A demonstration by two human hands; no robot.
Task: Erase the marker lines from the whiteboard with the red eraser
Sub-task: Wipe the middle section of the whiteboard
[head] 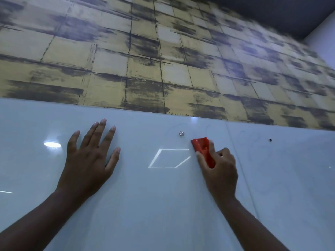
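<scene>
This looks like an office or meeting room, though the view is too narrow to say which. A long glossy whiteboard is fixed to the wall, made of panels that meet at a thin seam and are held by a round metal standoff; a small dark hole shows on the next panel. Faint marker lines remain near the top. The board mirrors ceiling lights, one as a bright rectangular outline, one as an oval glare. Above it runs decorative wallpaper in a worn yellow-and-grey block pattern, under a dark ceiling and beside a plain white wall.
</scene>
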